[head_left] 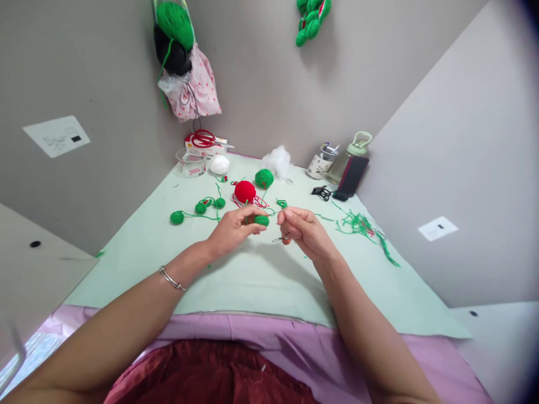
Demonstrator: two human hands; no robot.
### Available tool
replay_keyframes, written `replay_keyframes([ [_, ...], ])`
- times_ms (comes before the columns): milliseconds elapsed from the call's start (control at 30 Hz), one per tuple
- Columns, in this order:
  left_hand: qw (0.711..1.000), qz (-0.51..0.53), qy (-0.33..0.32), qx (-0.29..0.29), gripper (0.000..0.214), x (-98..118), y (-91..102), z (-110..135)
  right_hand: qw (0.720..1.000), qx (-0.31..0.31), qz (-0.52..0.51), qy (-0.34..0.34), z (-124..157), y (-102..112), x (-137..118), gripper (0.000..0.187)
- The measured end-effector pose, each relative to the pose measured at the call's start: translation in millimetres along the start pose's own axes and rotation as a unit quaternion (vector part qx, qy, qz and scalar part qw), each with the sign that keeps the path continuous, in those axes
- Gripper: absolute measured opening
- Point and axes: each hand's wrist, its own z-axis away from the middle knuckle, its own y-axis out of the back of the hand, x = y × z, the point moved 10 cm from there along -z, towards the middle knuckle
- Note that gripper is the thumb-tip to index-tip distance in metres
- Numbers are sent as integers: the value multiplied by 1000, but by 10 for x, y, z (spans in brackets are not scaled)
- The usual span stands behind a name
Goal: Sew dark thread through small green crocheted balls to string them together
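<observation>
My left hand (233,229) is closed, its thumb and fingers gripping a small green crocheted piece (261,220). Just to the right, my right hand (304,229) pinches a thin strand of green yarn (273,212) that runs toward the piece. Whether a needle is also between those fingertips is too small to make out. Below the right fingers shows a small orange-red object with a dark wire-like loop (277,240), partly hidden by the hand. Behind my hands lie a red yarn ball (245,192) and a green yarn ball (264,178).
Small green crocheted balls (177,217) lie left on the pale green mat (252,286); yarn scraps (357,224) lie right. Toward the back are red-handled scissors (203,138), a clear tub (191,164), white stuffing (278,161), a pen cup (320,163), a bottle (351,151) and a phone (353,175).
</observation>
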Motion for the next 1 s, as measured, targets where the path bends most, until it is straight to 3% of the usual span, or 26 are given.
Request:
replay_keyframes([
  [133,998,11,-23,50,27,50,93,-1,993,-52,101,28,66,-159,-84,38],
  [267,996,49,-39,57,29,87,107,-4,969,-149,195,9,151,-393,-65,39],
  [333,996,47,-43,67,31,95,141,-4,966,-158,203,14,156,-419,-81,39],
  [400,995,43,-50,80,33,101,186,-7,970,-120,209,37,118,-343,-128,38],
  [567,992,61,-63,87,36,97,238,-19,962,94,247,71,40,142,-206,39],
  [633,992,73,-60,86,37,91,241,-23,955,147,248,66,52,261,-215,41],
  [700,991,90,-53,84,36,81,242,-31,958,150,235,66,59,262,-222,41],
  [900,983,173,2,60,41,-43,200,-74,982,47,173,52,57,-52,-139,35],
  [1000,980,193,19,48,44,-95,174,-80,983,62,164,60,63,-96,-118,27],
])
